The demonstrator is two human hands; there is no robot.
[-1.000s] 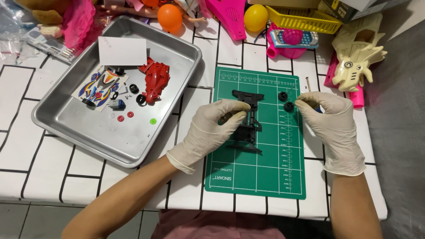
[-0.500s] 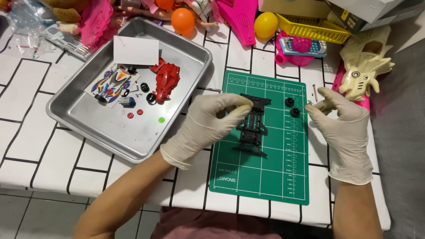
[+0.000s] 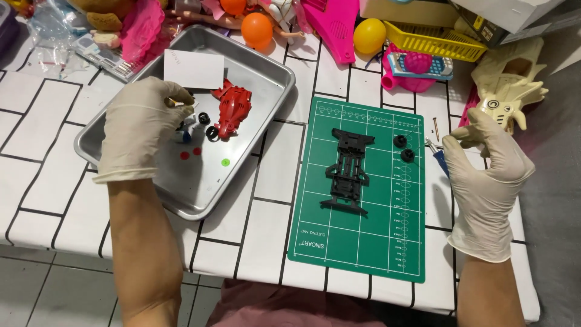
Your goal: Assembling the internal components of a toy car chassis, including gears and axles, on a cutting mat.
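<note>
My left hand (image 3: 142, 130) pinches a small part over the metal tray (image 3: 266, 79). My right hand (image 3: 487, 163) pinches a slim tool; the black chassis (image 3: 348, 172) looks light, stiff, best held by its sides.

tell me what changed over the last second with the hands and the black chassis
The left hand let go of the black chassis and moved left into the metal tray, its fingers now over the small parts beside the red car body. The right hand drew back right, off the green mat. Chassis and two black wheels stayed on the mat.
</note>
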